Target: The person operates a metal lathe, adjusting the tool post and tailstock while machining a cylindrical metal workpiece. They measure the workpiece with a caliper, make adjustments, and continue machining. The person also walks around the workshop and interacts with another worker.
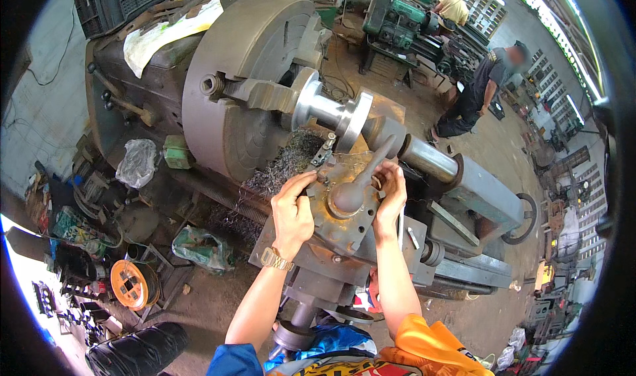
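A rusty square tool post (341, 220) with a ball-ended clamp lever (371, 167) stands on the lathe's carriage between my hands. My left hand (293, 210) grips its left edge, fingertips near the cutting tool holder (324, 151); a watch is on that wrist. On the opposite side, my right hand (391, 194) curls round the post beside the lever, its fingertips partly hidden. Just beyond the post, a shiny flanged metal workpiece (323, 109) is held in the jaws of the big chuck (218, 91). The tailstock (430, 159) supports its right end.
Metal shavings (285, 161) are heaped below the chuck. On the floor at left are an orange cable reel (136, 284), a green plastic bag (202, 249) and a black ribbed roll (136, 349). One person (480, 88) stands at far right; another (454, 8) is near a green machine (397, 18).
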A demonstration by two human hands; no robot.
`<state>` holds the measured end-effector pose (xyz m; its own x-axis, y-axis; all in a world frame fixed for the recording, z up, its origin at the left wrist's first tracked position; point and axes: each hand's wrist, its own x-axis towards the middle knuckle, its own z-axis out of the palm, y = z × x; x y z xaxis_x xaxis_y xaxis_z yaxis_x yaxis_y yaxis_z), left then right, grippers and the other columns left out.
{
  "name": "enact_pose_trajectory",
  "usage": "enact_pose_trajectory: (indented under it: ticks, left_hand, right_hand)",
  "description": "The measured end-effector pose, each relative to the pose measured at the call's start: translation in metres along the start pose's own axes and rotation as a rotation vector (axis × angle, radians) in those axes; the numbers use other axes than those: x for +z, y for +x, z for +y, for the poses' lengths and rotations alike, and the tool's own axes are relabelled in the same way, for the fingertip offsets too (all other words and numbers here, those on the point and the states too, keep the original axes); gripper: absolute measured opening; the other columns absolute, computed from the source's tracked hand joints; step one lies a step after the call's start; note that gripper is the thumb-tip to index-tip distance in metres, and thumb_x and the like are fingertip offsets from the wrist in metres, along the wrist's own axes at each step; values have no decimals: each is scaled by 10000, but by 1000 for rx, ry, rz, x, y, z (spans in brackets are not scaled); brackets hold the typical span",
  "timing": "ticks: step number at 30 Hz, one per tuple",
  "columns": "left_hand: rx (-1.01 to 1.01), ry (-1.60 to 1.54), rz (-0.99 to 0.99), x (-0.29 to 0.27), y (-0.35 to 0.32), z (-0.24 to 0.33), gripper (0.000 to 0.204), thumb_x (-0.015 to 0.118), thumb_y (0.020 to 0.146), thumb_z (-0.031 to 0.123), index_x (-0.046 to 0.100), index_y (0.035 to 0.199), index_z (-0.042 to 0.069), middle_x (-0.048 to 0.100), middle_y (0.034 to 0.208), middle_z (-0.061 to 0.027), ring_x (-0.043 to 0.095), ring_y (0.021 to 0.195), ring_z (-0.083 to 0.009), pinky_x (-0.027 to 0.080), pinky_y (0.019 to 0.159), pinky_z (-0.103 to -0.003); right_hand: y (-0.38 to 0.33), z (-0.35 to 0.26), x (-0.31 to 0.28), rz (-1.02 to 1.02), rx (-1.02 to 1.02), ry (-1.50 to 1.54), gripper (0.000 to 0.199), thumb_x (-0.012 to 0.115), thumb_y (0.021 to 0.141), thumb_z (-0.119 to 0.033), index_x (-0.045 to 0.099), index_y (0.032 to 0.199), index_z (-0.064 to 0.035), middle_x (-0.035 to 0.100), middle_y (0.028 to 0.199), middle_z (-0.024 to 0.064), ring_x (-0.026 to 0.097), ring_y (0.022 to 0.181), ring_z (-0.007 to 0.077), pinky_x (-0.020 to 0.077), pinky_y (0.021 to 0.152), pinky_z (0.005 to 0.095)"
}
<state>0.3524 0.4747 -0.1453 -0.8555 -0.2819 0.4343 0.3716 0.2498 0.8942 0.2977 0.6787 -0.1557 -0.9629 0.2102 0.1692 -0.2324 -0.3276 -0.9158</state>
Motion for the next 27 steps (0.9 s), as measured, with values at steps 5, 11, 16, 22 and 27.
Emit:
enact_pose_trajectory:
  ticks: [5, 11, 16, 22, 27]
  left_hand:
    - [5, 2, 12, -1, -1, 0, 429, 418, 789, -28, 701, 1107, -85, 724, 1191, -211, 687, 1156, -328, 487, 1053, -373]
    - [24, 9, 2, -2, 0, 0, 415, 421, 791, -22, 696, 1095, -87, 718, 1192, -222, 689, 1145, -340, 494, 1043, -380]
    - [14, -1, 5, -1, -1, 1, 415, 419, 790, -26, 696, 1093, -87, 719, 1188, -221, 689, 1145, -340, 496, 1041, -377]
    - [3, 19, 10, -1, -1, 1, 420, 414, 793, -28, 698, 1098, -85, 722, 1187, -218, 692, 1139, -336, 496, 1041, -376]
    - [6, -11, 28, 0, -3, -1, 426, 412, 789, -36, 702, 1098, -83, 726, 1186, -211, 697, 1134, -319, 492, 1043, -367]
  right_hand:
    - [-2, 7, -22, 192, 45, 174, 325, 459, 1060, -368, 592, 1087, -73, 612, 958, 76, 595, 921, 209, 477, 835, 373]
    - [34, -28, -28, 69, -330, -125, 231, 546, 1043, -254, 638, 1042, -42, 627, 991, 58, 593, 903, 194, 462, 852, 342]
    - [71, -61, -11, -333, -550, -926, 269, 577, 1021, -230, 675, 1165, -25, 632, 1303, 169, 599, 1224, 327, 443, 1048, 391]
    - [44, -102, -22, -353, -438, -1142, 195, 669, 951, -195, 659, 1035, -20, 680, 972, 169, 676, 947, 346, 514, 852, 397]
    - [30, -142, -35, -557, -404, -1383, 275, 734, 898, -278, 656, 996, -33, 669, 988, 166, 624, 952, 387, 475, 886, 453]
